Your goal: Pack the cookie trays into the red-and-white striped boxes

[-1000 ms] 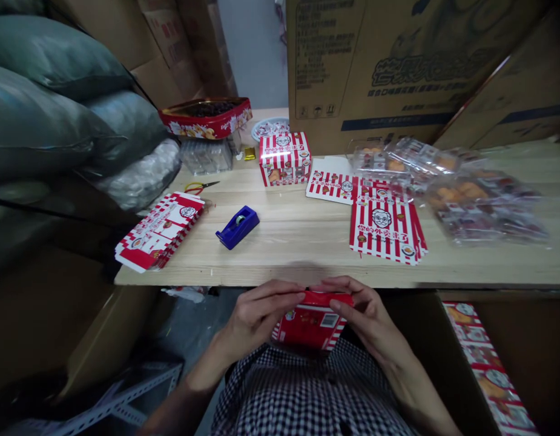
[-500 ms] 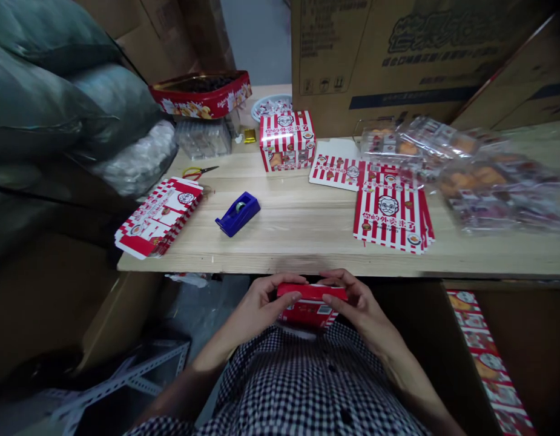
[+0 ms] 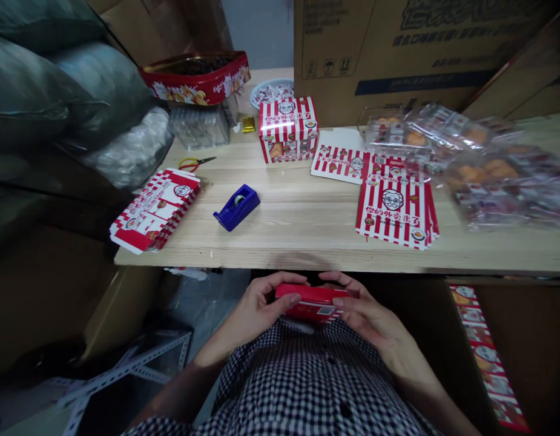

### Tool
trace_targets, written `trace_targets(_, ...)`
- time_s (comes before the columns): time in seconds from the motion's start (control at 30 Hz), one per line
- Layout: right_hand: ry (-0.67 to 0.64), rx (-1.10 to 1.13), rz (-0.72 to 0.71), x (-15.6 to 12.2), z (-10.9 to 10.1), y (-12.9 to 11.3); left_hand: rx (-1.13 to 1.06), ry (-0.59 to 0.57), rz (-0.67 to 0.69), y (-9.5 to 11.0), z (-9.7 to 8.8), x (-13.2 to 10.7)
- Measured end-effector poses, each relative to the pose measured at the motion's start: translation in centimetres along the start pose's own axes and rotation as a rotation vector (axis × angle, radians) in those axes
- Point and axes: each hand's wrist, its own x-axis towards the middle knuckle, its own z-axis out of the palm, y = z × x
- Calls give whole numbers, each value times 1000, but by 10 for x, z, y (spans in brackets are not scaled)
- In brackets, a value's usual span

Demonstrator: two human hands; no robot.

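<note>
Close to my body, below the table's front edge, is a red printed carton [image 3: 309,295] with a barcode on the side facing me. My left hand [image 3: 267,301] grips its left end, thumb on the near side and fingers over the far edge. Around the right end is my right hand [image 3: 361,306], its thumb at the corner and its fingers along the far side. The carton's underside and contents are hidden. Beyond it on the table sit a blue tape dispenser [image 3: 237,208] and a closed red-and-white striped box [image 3: 289,130].
Flat printed cartons [image 3: 157,210] are stacked at the table's left edge, scissors [image 3: 197,163] behind them. More flat cartons [image 3: 395,209] and clear packs of snacks [image 3: 493,181] lie on the right. A red tin [image 3: 198,79], a bowl of small packets [image 3: 273,91] and a large cardboard box [image 3: 398,60] stand behind.
My right thumb has moved outward to the carton's right corner, and the top flap lies flatter. My left hand keeps its hold. The view has shifted slightly.
</note>
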Motion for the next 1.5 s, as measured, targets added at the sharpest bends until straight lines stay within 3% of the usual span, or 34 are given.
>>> trace_targets(0.13, -10, -181, -37, 0, 4, -3, 13, 2, 7, -2, 2, -1)
trace_targets(0.33, -21, -500, -382, 12, 19, -14, -87, 89, 20, -5, -2, 12)
trace_targets(0.5, -23, -621, -494, 42, 8, -7, -59, 63, 58, -19, -14, 32)
trace_targets(0.57, -12, -683, -522, 60, -1, 2, 102, 184, 137, -27, -37, 42)
trace_targets(0.67, 3, -730, -536, 82, -13, 17, 424, 656, 274, -31, -98, 56)
trace_targets(0.73, -2, -763, -549, 88, -19, 24, 501, 829, 201, -29, -144, 65)
trace_targets(0.83, -18, -802, -575, 90, -23, 27, 438, 729, 37, -27, -196, 81)
trace_targets(0.9, -16, -800, -591, 89, -25, 27, 380, 621, -28, -27, -214, 91)
trace_targets(1.03, 41, -790, -609, 90, -27, 30, 232, 461, -92, -31, -223, 100)
trace_targets(1.17, 115, -768, -626, 82, -23, 23, 72, 413, -61, -36, -225, 97)
trace_targets(1.37, 335, -704, -783, 50, -1, -24, -87, 511, 58, -57, -220, 80)
trace_targets(1.5, 414, -661, -878, 56, 16, -41, -87, 624, 116, -80, -211, 74)
